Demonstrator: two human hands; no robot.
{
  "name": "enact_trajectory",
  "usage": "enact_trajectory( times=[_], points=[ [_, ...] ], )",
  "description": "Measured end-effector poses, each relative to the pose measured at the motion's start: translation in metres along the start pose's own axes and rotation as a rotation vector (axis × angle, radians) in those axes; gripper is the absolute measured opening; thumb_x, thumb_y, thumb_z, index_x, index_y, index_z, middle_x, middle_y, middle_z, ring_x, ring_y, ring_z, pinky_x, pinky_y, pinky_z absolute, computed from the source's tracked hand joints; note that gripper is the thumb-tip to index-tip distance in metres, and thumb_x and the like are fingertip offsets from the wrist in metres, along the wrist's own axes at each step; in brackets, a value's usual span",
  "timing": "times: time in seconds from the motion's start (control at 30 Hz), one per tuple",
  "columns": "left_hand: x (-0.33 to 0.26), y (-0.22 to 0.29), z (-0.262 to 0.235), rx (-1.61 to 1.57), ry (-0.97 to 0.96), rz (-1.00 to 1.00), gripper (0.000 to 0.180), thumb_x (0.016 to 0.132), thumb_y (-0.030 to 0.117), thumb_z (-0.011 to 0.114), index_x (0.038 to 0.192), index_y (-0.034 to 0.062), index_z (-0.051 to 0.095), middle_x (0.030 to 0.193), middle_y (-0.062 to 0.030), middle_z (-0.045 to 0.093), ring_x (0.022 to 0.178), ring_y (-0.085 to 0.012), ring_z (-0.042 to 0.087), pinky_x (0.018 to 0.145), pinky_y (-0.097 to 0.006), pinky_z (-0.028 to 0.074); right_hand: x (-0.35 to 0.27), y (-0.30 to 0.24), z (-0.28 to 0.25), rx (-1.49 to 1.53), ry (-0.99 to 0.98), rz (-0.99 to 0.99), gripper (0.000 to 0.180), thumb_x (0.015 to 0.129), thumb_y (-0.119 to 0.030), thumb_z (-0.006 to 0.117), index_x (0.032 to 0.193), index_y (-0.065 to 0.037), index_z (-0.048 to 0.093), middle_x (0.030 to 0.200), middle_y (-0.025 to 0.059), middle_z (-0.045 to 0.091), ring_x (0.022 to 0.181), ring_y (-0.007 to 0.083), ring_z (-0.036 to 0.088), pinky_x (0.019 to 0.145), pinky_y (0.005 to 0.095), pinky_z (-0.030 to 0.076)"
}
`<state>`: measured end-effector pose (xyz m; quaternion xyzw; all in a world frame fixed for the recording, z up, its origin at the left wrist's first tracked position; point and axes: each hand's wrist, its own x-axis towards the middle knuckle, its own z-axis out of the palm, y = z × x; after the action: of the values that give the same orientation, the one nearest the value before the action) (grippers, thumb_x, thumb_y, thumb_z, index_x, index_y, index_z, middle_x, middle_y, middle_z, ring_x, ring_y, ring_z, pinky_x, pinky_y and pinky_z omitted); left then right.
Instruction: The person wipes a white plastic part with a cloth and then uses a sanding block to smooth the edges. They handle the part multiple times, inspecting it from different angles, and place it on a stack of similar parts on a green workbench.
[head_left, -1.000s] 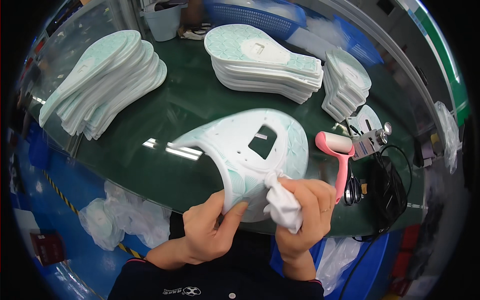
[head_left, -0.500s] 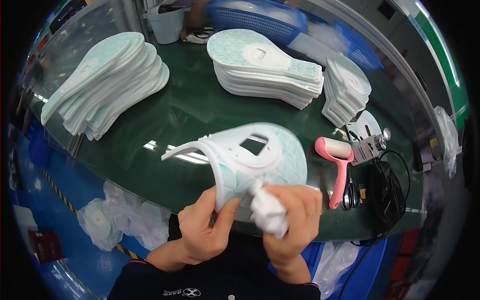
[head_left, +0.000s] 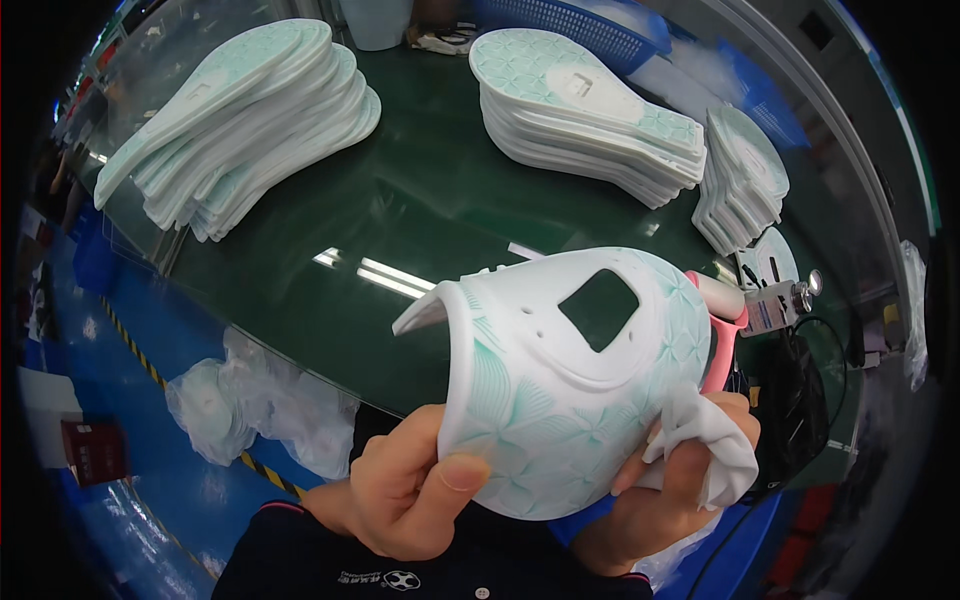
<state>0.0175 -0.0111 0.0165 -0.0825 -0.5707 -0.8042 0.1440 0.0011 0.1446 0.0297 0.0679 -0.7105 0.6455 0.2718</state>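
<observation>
A curved white plastic panel (head_left: 540, 375) with a mint-green petal pattern and a diamond-shaped cut-out is held up over the near edge of the table. My left hand (head_left: 415, 490) pinches its lower left edge, thumb on the patterned face and fingers behind. At the panel's lower right, my right hand (head_left: 665, 505) is closed on a crumpled white cloth (head_left: 710, 450). The cloth touches or nearly touches the panel's rim there. Some of the right fingers are hidden by cloth and panel.
Stacks of similar panels stand at the far left (head_left: 240, 120), far middle (head_left: 590, 120) and right (head_left: 740, 185). Beyond the held panel lie a pink-handled roller (head_left: 725, 340), a metal-capped bottle (head_left: 785, 305) and a black bag (head_left: 795, 400). A blue basket (head_left: 570, 25) sits at the back.
The panel has come closer and moved right, its patterned face turned more toward me. My right hand with the cloth has gone from the panel's lower middle to its right edge. The view has shifted.
</observation>
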Motion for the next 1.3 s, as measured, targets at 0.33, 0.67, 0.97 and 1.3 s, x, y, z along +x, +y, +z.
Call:
enact_trajectory(
  times=[0.33, 0.67, 0.97, 1.3],
  points=[
    [-0.001, 0.003, 0.004, 0.028, 0.064, -0.019, 0.029, 0.084, 0.018, 0.041, 0.091, -0.0085, 0.049, 0.064, -0.0075, 0.057, 0.053, -0.0053, 0.049, 0.046, -0.017, 0.038, 0.000, -0.001, 0.008, 0.001, 0.021, 0.021, 0.020, 0.071, -0.013, 0.056, 0.085, -0.002, 0.047, 0.074, 0.0093, 0.044, 0.043, 0.0080, 0.042, 0.040, 0.0157, 0.033],
    [0.004, -0.002, 0.006, 0.230, -0.135, 0.066, 0.024, 0.081, 0.010, 0.045, 0.099, -0.0060, 0.048, 0.062, -0.0053, 0.055, 0.049, -0.0044, 0.047, 0.045, -0.016, 0.036, 0.006, -0.006, 0.015, -0.364, -0.258, -0.405, 0.034, 0.049, -0.008, 0.069, 0.081, -0.010, 0.060, 0.074, 0.0001, 0.047, 0.060, 0.0124, 0.047, 0.050, 0.0210, 0.038],
    [0.010, -0.012, 0.007, 0.270, -0.050, -0.042, 0.025, 0.084, 0.013, 0.036, 0.095, -0.0074, 0.046, 0.074, -0.0060, 0.053, 0.063, -0.0060, 0.045, 0.057, -0.017, 0.034, 0.001, 0.002, 0.006, -0.621, -0.252, -0.419, 0.034, 0.048, -0.011, 0.069, 0.081, -0.006, 0.061, 0.074, 0.0023, 0.051, 0.061, 0.0151, 0.050, 0.049, 0.0224, 0.040],
    [0.011, -0.012, 0.010, 0.291, -0.026, -0.106, 0.029, 0.085, 0.020, 0.036, 0.092, -0.0063, 0.045, 0.081, -0.0072, 0.051, 0.070, -0.0071, 0.045, 0.063, -0.019, 0.035, 0.008, 0.002, 0.009, -0.608, -0.262, -0.419, 0.035, 0.045, -0.002, 0.063, 0.081, -0.004, 0.060, 0.071, 0.0038, 0.052, 0.063, 0.0175, 0.051, 0.051, 0.0250, 0.042]
  ],
)
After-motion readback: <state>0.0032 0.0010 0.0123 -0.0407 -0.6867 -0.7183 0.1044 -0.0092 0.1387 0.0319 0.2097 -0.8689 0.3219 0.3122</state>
